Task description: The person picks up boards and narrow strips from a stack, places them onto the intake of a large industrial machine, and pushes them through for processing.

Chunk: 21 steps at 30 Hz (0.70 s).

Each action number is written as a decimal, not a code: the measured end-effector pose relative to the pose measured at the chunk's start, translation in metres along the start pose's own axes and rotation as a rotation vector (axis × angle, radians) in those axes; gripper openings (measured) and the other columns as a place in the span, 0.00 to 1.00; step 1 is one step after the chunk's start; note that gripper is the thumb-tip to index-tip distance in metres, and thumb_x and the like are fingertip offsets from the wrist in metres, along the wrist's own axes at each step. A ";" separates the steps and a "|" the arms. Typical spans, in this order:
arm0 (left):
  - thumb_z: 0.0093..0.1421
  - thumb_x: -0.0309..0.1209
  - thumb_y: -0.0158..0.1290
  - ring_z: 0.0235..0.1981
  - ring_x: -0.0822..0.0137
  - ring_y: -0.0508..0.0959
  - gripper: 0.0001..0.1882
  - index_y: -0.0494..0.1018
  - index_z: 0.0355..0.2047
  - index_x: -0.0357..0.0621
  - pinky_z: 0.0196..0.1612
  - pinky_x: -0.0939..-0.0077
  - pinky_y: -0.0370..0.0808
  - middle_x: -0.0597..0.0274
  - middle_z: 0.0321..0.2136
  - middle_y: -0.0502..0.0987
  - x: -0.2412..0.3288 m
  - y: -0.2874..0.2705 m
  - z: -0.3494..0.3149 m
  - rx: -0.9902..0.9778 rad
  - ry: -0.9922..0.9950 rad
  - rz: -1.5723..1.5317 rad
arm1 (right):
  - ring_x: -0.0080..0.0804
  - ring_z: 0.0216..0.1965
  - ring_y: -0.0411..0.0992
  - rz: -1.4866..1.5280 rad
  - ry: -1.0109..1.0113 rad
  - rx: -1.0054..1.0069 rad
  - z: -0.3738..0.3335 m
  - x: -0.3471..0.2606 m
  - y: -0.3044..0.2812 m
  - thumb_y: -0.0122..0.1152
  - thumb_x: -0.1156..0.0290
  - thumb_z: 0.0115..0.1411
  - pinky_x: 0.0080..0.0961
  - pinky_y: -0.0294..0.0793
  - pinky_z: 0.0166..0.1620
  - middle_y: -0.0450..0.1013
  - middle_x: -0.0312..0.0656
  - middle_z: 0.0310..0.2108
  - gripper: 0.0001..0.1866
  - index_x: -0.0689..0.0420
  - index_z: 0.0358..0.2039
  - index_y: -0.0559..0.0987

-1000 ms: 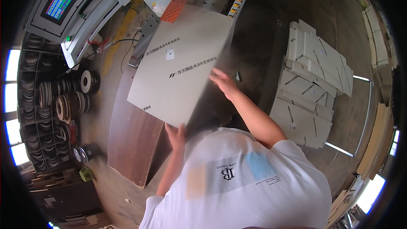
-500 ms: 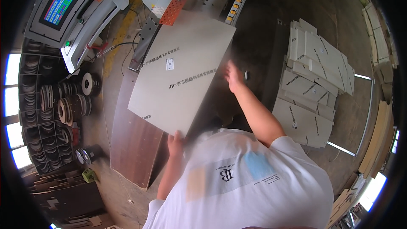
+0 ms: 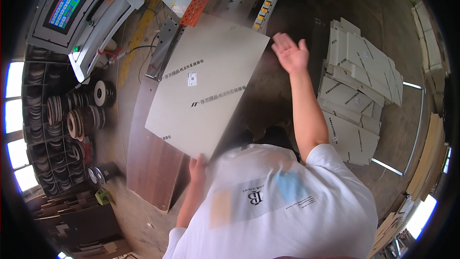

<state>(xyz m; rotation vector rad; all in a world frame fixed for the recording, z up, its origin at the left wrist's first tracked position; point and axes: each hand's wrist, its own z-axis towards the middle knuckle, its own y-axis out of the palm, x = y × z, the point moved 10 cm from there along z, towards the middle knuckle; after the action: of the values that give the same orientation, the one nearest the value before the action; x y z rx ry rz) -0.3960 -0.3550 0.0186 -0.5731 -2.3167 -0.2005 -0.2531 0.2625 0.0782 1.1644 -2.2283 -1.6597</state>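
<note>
A large pale grey panel [image 3: 218, 69] with dark printed lines and a small white label lies before me, its far end at an orange perforated plate [image 3: 195, 7] of a machine. At the panel's near corner my left hand [image 3: 197, 168] grips the edge, thumb on top and the fingers mostly hidden beneath. My right hand [image 3: 292, 55] is raised beside the far right corner, palm showing and fingers stretched out. It holds nothing and appears apart from the panel. Under the panel, to the left, shows a brown wood-grain board [image 3: 153, 163].
A control console [image 3: 103, 24] with a lit screen stands at the far left. Reels of edge strip [image 3: 79, 122] line the left side. A chain-like rail with yellow blocks [image 3: 270, 0] runs past the panel's far corner. Stacked pale panels [image 3: 357, 96] lie to the right.
My right hand has moved away from the panel's right edge, outward and farther off, and its fingers have spread. My left hand keeps its hold; the panel has barely shifted.
</note>
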 end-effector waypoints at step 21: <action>0.68 0.39 0.54 0.26 0.71 0.75 0.16 0.69 0.49 0.44 0.34 0.73 0.80 0.64 0.38 0.76 0.021 0.023 -0.010 0.000 0.016 -0.017 | 0.38 0.75 0.41 -0.398 0.275 0.322 -0.029 0.089 -0.052 0.44 0.32 0.64 0.43 0.34 0.73 0.47 0.48 0.74 0.52 0.66 0.71 0.51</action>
<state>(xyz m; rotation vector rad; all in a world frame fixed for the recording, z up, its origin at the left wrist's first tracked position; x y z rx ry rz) -0.3923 -0.3300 0.0404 -0.5505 -2.3066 -0.2127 -0.2738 0.1776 0.0151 1.8910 -2.2410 -1.1669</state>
